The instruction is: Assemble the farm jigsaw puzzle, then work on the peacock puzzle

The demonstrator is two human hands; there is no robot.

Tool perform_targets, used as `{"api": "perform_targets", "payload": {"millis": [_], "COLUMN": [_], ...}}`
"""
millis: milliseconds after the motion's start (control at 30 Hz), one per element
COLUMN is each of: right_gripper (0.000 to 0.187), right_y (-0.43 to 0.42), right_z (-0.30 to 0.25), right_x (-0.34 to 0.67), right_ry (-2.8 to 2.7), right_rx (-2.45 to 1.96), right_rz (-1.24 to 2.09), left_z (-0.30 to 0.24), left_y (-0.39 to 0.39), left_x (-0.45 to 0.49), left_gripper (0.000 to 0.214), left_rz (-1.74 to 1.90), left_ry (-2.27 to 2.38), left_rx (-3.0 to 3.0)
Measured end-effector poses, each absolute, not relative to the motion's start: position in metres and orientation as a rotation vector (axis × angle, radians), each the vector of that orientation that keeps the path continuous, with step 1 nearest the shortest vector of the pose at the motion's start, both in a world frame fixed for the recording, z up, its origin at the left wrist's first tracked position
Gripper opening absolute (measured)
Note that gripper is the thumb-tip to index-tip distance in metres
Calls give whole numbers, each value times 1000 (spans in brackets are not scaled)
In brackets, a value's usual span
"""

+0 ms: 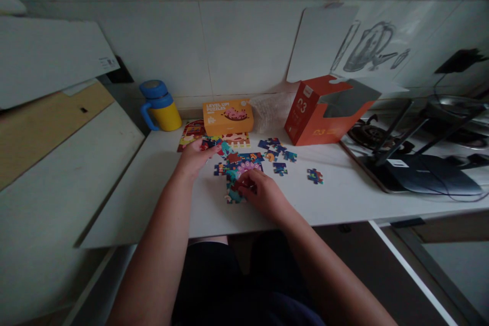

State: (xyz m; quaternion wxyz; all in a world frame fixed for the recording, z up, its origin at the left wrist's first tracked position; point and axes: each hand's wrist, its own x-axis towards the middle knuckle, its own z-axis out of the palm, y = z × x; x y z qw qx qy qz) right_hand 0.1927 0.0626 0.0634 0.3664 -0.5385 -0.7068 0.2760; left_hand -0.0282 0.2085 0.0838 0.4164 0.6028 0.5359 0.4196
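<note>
Blue-yellow mug [165, 113], yellow box [225, 126] behind puzzle pieces [244, 166], orange carton [319, 127]

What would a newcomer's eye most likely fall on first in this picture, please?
Probably the large orange-red box, standing right of centre towards the back of the white counter. Next might come the blue and yellow mug at the back left, then the colourful, partly joined puzzle in the middle, with the right hand at its near part.

We are in a kitchen, shown by the stove burner [367, 134] and the tiled wall [244, 46] behind the surface [282, 201].
</note>
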Motion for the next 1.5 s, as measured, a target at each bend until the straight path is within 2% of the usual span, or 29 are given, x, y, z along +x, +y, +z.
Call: {"api": "perform_targets", "payload": {"millis": [67, 200, 367, 433, 500, 600, 667, 1000, 1133, 1500], "right_gripper": [7, 25, 36, 36, 37, 42, 34, 26, 39, 43], "right_y": [54, 36, 23, 22, 23, 27, 31, 25, 17, -2], "right_z": [57, 46, 50, 55, 59, 60, 59, 53, 52, 53], "right_x": [214, 277, 325, 317, 296, 259, 243, 262, 276, 285], "right_ry": [-1679, -1355, -1320, -1374, -1461, -1532, -1534, -1509, -1452, -1490], "right_rx": [-1425, -1713, -2050, -2031, -1902, -1669, -1643, -1899, -1997, -2073], "right_rz": [732, 708, 164, 73, 227, 650, 735, 690, 621, 484], "left_z": [83, 78, 77, 77, 75, 71, 68, 67, 71, 76], "left_y": [204, 195, 181, 175, 168, 160, 158, 163, 165, 174], "left_x": [-19, -2, 17, 24, 31, 40, 43, 40, 35, 25], "left_gripper": [69, 62, 57, 57, 57, 55, 53, 52, 47, 49], "left_rz": [1034, 951, 835, 792, 736, 632, 581, 703, 750, 855], "left_ry": [1209, 1019, 1022, 939, 846, 764, 756, 887, 881, 962], "left_rx": [1445, 1392, 1387, 1357, 1331, 1328, 1354, 1321, 1334, 1383]}}
